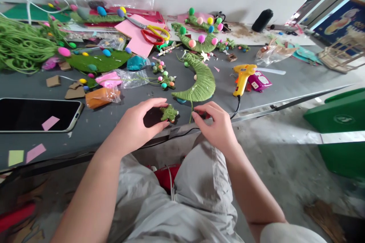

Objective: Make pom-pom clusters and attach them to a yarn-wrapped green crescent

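My left hand (139, 123) curves around a small green yarn-wrapped star (169, 113), its thumb and fingertips at opposite edges of it. Tiny pale and orange beads sit on the star's points. Close by on the right, my right hand (215, 121) has thumb and forefinger drawn together at a thin green yarn strand (191, 111). That strand runs down from a large yarn-wrapped crescent (203, 79) lying on the grey table (134, 111). Some of the right fingertips are hidden. Two small pom-pom stars (167, 80) lie beyond my left hand.
A yellow glue gun (242, 76) stands right of the crescent, its cord over the table edge. Scissors (155, 35), yarn (23, 45), decorated crescents (201, 41) and bagged clay-like packs (102, 97) crowd the back and left. A phone (37, 115) lies left; green bins (339, 110) stand right.
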`<state>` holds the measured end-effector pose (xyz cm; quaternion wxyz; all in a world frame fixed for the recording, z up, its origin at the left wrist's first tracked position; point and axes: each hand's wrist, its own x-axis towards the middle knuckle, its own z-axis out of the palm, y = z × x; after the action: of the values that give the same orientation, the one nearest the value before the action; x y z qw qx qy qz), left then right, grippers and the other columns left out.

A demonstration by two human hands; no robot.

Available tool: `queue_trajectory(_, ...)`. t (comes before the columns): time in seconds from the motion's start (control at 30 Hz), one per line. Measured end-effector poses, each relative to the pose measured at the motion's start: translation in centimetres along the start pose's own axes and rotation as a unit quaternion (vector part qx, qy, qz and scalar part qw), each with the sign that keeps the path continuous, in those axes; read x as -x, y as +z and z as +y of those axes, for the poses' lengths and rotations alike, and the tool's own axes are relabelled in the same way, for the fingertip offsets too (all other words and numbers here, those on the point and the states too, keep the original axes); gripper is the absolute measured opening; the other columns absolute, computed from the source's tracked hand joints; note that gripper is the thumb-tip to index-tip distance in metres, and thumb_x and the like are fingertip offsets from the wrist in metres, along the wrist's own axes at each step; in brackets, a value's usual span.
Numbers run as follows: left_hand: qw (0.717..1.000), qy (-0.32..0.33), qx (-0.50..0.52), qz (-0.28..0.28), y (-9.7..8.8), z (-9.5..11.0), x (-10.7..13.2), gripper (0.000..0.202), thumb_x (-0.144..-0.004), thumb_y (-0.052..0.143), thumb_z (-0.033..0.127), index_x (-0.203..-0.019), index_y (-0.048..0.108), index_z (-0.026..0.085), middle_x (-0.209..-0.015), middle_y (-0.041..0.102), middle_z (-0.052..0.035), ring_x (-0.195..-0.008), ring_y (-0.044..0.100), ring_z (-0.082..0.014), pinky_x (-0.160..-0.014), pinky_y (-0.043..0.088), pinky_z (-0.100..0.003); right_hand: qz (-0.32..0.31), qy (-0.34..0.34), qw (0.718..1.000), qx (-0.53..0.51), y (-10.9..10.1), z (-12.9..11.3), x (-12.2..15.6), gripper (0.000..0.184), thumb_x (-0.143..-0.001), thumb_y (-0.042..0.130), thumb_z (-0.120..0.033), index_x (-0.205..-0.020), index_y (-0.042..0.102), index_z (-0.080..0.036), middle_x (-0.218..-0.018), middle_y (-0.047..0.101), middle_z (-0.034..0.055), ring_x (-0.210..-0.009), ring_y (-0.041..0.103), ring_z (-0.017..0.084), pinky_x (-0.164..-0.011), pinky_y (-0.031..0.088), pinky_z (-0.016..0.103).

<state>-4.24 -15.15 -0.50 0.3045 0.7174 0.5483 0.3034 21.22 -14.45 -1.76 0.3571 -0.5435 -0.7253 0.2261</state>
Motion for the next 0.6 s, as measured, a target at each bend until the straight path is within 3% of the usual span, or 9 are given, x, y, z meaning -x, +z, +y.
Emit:
queue_trajectory(0.13, 1.000, 0.000, 0.011, 0.021, 0.1, 0.0, 0.1, 0.049, -0.088, 0.078, 0.038, -0.133, 0.064, 0.028, -0.131, 0.074, -0.0039, -0.123, 0.069, -0.0264, -0.112, 0.051, -0.040, -0.042, 0.041, 0.996, 0.060, 0.1, -0.6, -1.2, 0.016, -0.092, 0.069, -0.035, -0.089, 0.075, -0.021, -0.079, 0.066, 0.0029, -0.072, 0.057, 0.017, -0.068, 0.044, 0.033)
queue_trajectory(0.23, 0.999, 0.010, 0.016, 0.028, 0.3, 0.0, 0.1, 0.048, -0.088, 0.078, 0.036, -0.133, 0.064, 0.027, -0.130, 0.075, -0.0041, -0.122, 0.069, -0.0257, -0.111, 0.052, -0.039, -0.048, 0.068, 0.996, 0.044, 0.6, -0.9, -1.6, 0.013, -0.088, 0.070, -0.033, -0.083, 0.074, -0.022, -0.072, 0.065, 0.0009, -0.066, 0.053, 0.016, -0.063, 0.041, 0.031)
queue_trajectory(0.4, 0.999, 0.016, 0.026, 0.028, 0.5, -0.1, -0.1, 0.052, -0.087, 0.079, 0.038, -0.135, 0.062, 0.026, -0.128, 0.076, -0.0046, -0.120, 0.070, -0.0257, -0.111, 0.052, -0.040, -0.048, 0.101, 0.990, -0.089, 1.3, -1.3, -2.2, 0.018, -0.087, 0.071, -0.035, -0.079, 0.074, -0.020, -0.067, 0.063, 0.0001, -0.059, 0.048, 0.013, -0.056, 0.038, 0.028)
queue_trajectory(0.6, 0.999, 0.020, 0.035, 0.009, 0.3, -0.4, -0.2, 0.057, -0.087, 0.076, 0.039, -0.140, 0.060, 0.026, -0.134, 0.073, -0.0061, -0.124, 0.068, -0.0269, -0.112, 0.051, -0.042, -0.048, 0.136, 0.962, -0.233, 1.3, -2.0, -3.1, 0.027, -0.087, 0.076, -0.046, -0.083, 0.077, -0.019, -0.067, 0.067, 0.0009, -0.054, 0.049, 0.010, -0.049, 0.036, 0.025)
